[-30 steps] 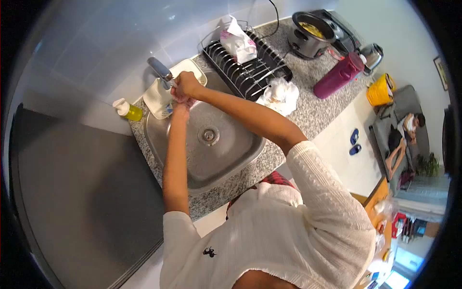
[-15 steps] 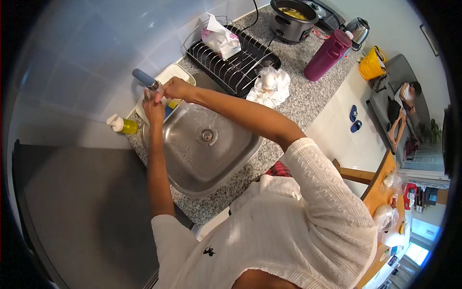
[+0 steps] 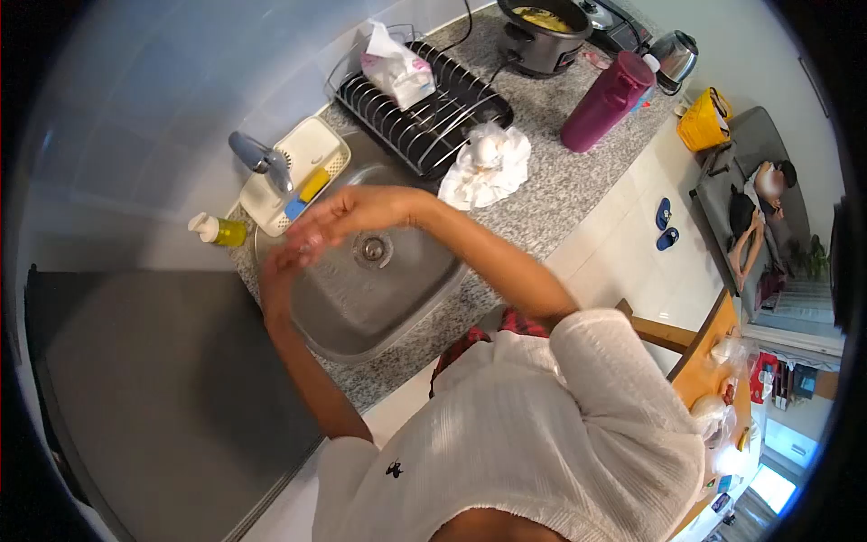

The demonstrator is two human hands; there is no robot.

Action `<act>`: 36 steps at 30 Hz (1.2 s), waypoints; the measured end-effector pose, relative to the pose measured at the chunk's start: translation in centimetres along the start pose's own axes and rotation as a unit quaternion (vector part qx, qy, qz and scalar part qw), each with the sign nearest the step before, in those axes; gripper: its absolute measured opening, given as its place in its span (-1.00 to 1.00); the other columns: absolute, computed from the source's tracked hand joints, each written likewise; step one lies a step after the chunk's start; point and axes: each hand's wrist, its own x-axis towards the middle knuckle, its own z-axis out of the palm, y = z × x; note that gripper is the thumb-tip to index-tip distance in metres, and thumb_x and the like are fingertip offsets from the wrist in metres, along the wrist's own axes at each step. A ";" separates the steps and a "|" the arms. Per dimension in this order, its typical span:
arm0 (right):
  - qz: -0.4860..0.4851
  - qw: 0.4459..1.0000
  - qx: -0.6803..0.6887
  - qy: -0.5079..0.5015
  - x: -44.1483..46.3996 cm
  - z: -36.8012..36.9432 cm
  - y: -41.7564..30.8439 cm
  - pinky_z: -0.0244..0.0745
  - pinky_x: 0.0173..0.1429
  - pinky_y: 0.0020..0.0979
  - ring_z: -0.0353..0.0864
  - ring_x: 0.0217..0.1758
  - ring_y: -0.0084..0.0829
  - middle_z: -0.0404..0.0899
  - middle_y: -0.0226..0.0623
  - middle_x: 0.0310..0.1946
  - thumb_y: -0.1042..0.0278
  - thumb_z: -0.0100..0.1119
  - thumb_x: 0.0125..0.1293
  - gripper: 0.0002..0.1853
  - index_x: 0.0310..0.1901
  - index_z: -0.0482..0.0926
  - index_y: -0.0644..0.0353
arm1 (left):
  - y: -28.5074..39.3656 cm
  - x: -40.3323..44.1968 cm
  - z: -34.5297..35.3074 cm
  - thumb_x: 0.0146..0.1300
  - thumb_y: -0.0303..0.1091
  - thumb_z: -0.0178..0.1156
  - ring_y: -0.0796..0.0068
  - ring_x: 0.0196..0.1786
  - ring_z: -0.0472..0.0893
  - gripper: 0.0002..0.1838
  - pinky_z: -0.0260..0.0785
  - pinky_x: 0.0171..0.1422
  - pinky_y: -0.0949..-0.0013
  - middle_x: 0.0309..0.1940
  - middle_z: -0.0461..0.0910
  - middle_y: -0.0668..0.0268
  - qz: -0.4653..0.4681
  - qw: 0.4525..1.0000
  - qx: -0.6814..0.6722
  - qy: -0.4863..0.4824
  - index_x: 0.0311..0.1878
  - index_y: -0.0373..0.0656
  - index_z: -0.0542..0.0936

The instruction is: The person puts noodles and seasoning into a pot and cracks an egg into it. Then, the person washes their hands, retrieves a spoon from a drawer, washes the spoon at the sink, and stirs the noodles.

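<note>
At the far left, beside your left arm, is a broad dark-grey surface (image 3: pixel 163 379). Next comes the white-topped pump bottle (image 3: pixel 219 229) of yellow-green liquid, standing near the faucet (image 3: pixel 260 163), which reaches out over the cream drainer tray (image 3: pixel 312 143). Your left hand (image 3: pixel 278 278) is above the sink's left edge, blurred, so you cannot tell whether its fingers are clenched or loose. A blue-and-yellow sponge (image 3: pixel 313 184) sits at the tray's edge, just beyond your hands. The stainless-steel sink (image 3: pixel 361 307), the thing nearest both hands, is set into the speckled countertop (image 3: pixel 560 149). Your right hand (image 3: pixel 361 210) crosses above it, wrist bent, its released, loosely extended fingers pointing towards your left hand; the blur hides whether the two touch. Farther right, the dish rack (image 3: pixel 452 113) bears a tissue pack (image 3: pixel 397 74); a crumpled white bag (image 3: pixel 488 167) lies just beside the rack. Beyond them stand the slow cooker (image 3: pixel 539 52), the purple bottle (image 3: pixel 607 104) and the kettle (image 3: pixel 675 59).
</note>
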 end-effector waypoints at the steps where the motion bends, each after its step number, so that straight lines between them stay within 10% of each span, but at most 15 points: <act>1: -0.023 0.999 0.039 0.016 -0.2 0.0 0.4 0.32 0.09 -0.33 0.45 0.03 -0.29 0.49 -0.17 -0.03 -0.03 0.21 0.05 -0.39 0.09 0.40 0.15 | -5.3 -1.3 -1.1 0.15 -0.29 0.11 0.43 -0.07 0.52 -0.53 0.30 0.07 0.46 0.04 0.41 0.25 0.031 0.984 -0.171 0.021 0.12 -0.23 0.33; 6: 0.099 0.884 -0.369 0.270 -6.8 2.3 5.7 0.40 -0.04 -0.37 0.54 -0.14 -0.36 0.54 -0.24 -0.09 0.05 0.11 0.17 -0.53 0.04 0.45 0.15 | -5.5 -6.7 5.5 0.25 -0.18 0.00 0.38 0.09 0.42 -0.53 0.15 0.21 0.42 0.12 0.36 0.17 0.000 0.974 -0.190 0.126 0.16 -0.21 0.32; 10: 0.084 0.981 0.077 0.155 -20.8 3.9 2.6 0.42 -0.07 -0.43 0.56 -0.20 -0.42 0.56 -0.28 -0.14 0.05 0.05 0.22 -0.55 0.06 0.43 0.14 | -2.0 -8.0 17.5 0.29 -0.17 -0.06 0.39 0.07 0.41 -0.62 0.18 0.17 0.38 0.02 0.40 0.19 0.040 0.948 0.073 0.307 0.06 -0.22 0.39; 13: 0.205 0.960 0.123 0.148 -35.5 0.8 7.1 0.40 -0.06 -0.49 0.53 -0.15 -0.49 0.55 -0.32 -0.13 0.03 0.01 0.24 -0.55 0.08 0.42 0.13 | 0.6 -7.3 26.2 0.31 -0.21 -0.09 0.43 -0.06 0.46 -0.69 0.30 0.04 0.36 -0.16 0.50 0.26 0.155 0.788 0.374 0.464 -0.12 -0.23 0.51; 14: 0.266 0.930 0.153 0.202 -41.0 -0.4 9.0 0.39 -0.07 -0.52 0.51 -0.14 -0.54 0.55 -0.33 -0.14 0.03 -0.02 0.25 -0.56 0.07 0.43 0.12 | -0.7 -7.2 30.1 0.28 -0.23 -0.02 0.42 -0.14 0.48 -0.75 0.33 -0.03 0.33 -0.26 0.50 0.26 0.096 0.883 0.181 0.422 -0.22 -0.23 0.51; 15: 0.297 0.888 0.121 0.329 -46.6 -0.7 13.2 0.39 -0.05 -0.49 0.52 -0.13 -0.47 0.54 -0.31 -0.12 0.01 -0.05 0.26 -0.54 0.08 0.41 0.13 | 0.0 -7.1 35.5 0.24 -0.26 0.03 0.44 -0.16 0.48 -0.79 0.32 -0.02 0.35 -0.31 0.51 0.27 0.251 0.947 -0.042 0.194 -0.29 -0.22 0.51; 16: 0.375 0.857 -0.019 0.354 -52.4 -1.8 18.5 0.40 -0.03 -0.41 0.52 -0.12 -0.34 0.55 -0.27 -0.11 0.04 0.00 0.22 -0.57 0.03 0.46 0.12 | -3.2 -7.1 39.1 0.21 -0.25 0.06 0.44 -0.15 0.47 -0.80 0.30 -0.01 0.35 -0.29 0.51 0.28 0.120 0.982 -0.026 0.143 -0.28 -0.20 0.51; 18: 0.540 0.761 -0.344 0.107 -62.0 -1.3 23.5 0.40 -0.03 -0.27 0.51 -0.05 -0.14 0.54 -0.11 -0.16 0.14 0.05 0.06 -0.68 -0.27 0.60 0.17 | -4.4 -7.1 48.3 0.21 -0.11 0.05 0.40 0.03 0.42 -0.61 0.19 0.17 0.36 -0.01 0.44 0.22 -0.094 0.985 0.070 -0.129 -0.05 -0.23 0.45; 23: 0.565 0.761 -0.230 0.223 -70.9 -5.2 23.0 0.31 0.10 -0.31 0.47 0.01 -0.20 0.53 -0.22 -0.10 0.07 -0.03 0.12 -0.64 -0.12 0.55 0.06 | -16.5 -3.1 59.5 0.14 -0.03 0.11 0.26 0.17 0.34 -0.46 0.16 0.21 0.33 0.11 0.35 0.12 -0.234 0.926 0.118 -0.271 0.12 -0.15 0.39; 25: 0.581 0.733 -0.253 0.246 -72.6 -10.9 20.1 0.34 0.06 -0.29 0.49 -0.02 -0.21 0.56 -0.23 -0.17 0.06 0.04 0.07 -0.67 -0.21 0.58 0.07 | -14.3 2.5 63.9 0.11 -0.03 0.13 0.23 0.20 0.30 -0.40 0.14 0.23 0.31 0.14 0.32 0.11 -0.116 0.893 0.276 -0.336 0.17 -0.14 0.33; 28: 0.583 0.664 -0.376 0.279 -75.5 -18.6 14.4 0.45 -0.16 -0.26 0.57 -0.21 -0.22 0.60 -0.21 -0.35 0.02 0.27 -0.14 -0.67 -0.46 0.62 0.11 | -9.8 10.6 72.7 0.04 -0.05 0.18 0.18 0.25 0.22 -0.27 0.12 0.25 0.27 0.23 0.19 0.12 0.027 0.902 0.273 -0.332 0.26 -0.11 0.20; 31: 0.354 0.653 -0.358 0.566 -82.6 -30.7 12.0 0.43 -0.12 -0.23 0.54 -0.20 -0.12 0.54 -0.13 -0.26 0.31 0.21 0.03 -0.79 -0.27 0.56 0.15 | -5.8 16.8 83.5 0.06 -0.17 0.13 0.21 0.31 0.13 -0.29 0.03 0.31 0.26 0.30 0.06 0.15 0.154 0.888 0.285 -0.325 0.29 -0.12 0.14; 35: 0.215 0.584 -0.599 0.504 -86.5 -41.2 0.6 0.16 0.24 -0.25 0.16 0.24 -0.04 0.18 -0.04 0.19 0.54 0.09 0.02 -0.36 0.20 0.14 0.24 | -5.3 22.8 94.0 0.10 -0.14 0.02 0.33 0.29 0.17 -0.32 0.10 0.25 0.13 0.30 0.10 0.28 0.320 0.703 0.624 -0.119 0.31 -0.06 0.12; 36: 0.220 0.590 -0.622 0.466 -87.0 -43.3 -1.5 0.13 0.26 -0.23 0.12 0.25 -0.01 0.15 0.01 0.19 0.56 0.08 0.00 -0.34 0.20 0.12 0.27 | -6.7 24.5 95.8 0.09 -0.13 0.01 0.33 0.27 0.20 -0.32 0.13 0.22 0.11 0.29 0.12 0.29 0.290 0.756 0.578 -0.099 0.30 -0.07 0.12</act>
